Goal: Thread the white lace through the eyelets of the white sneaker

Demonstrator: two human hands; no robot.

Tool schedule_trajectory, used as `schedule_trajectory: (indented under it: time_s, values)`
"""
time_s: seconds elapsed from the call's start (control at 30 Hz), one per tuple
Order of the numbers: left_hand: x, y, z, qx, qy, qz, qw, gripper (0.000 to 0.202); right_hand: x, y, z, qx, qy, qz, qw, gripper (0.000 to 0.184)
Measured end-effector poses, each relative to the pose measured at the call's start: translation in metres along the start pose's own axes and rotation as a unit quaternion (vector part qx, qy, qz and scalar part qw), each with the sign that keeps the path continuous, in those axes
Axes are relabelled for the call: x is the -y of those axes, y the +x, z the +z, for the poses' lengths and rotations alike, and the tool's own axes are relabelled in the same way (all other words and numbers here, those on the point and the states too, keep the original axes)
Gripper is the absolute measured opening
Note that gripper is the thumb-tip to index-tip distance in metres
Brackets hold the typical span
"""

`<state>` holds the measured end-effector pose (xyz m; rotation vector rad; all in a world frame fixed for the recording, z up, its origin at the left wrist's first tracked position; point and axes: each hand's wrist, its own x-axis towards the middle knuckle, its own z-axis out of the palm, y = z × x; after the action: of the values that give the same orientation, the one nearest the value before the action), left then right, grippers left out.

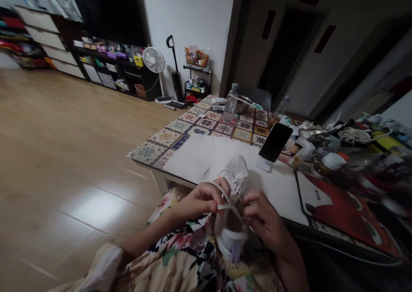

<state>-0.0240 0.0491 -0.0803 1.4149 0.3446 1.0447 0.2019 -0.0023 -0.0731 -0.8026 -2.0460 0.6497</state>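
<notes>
Over a white shoe (237, 167), left hand (207, 196) and right hand (263, 214) each pinch the lace (227, 206); beyond, a clear bottle (231, 104) stands beside a metal bowl (242, 109), contents unclear.

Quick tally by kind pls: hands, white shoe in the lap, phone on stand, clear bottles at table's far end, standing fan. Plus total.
Hands: 2 (left hand, right hand)
White shoe: 1
Phone: 1
Clear bottles: 2
Standing fan: 1
Total: 7

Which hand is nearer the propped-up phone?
Right. The right hand is on the near side of the phone; the left hand, pinching the lace, is farther, to its left.
</notes>
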Motion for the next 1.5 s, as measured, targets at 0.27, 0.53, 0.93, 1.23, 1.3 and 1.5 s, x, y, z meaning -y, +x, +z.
schedule_trajectory:
  time_s: [0.27,0.53,0.93,1.23,1.3,1.5]
  values:
    - [0.010,-0.005,-0.010,0.006,-0.044,-0.043,0.998,0.068,0.009,-0.005,-0.005,-0.226,0.256,-0.051,0.939,0.037]
    - [-0.012,0.002,0.003,0.162,0.000,-0.140,0.977,0.050,0.000,-0.008,-0.006,-0.260,0.287,0.005,0.922,0.034]
    - [-0.010,0.026,0.045,0.033,-0.113,-0.184,0.976,0.034,-0.006,-0.020,-0.005,-0.243,0.055,0.037,0.968,0.005]
    - [-0.007,0.018,0.047,-0.004,-0.114,-0.143,0.983,0.034,-0.008,-0.009,0.006,-0.247,0.033,0.063,0.966,0.010]
    - [-0.007,0.015,0.044,0.022,-0.126,-0.123,0.984,0.042,-0.009,-0.008,0.008,-0.307,0.078,0.121,0.941,0.015]
    - [-0.010,0.017,0.041,0.096,-0.082,-0.028,0.992,0.029,-0.007,-0.004,0.009,-0.267,0.150,0.182,0.934,0.032]
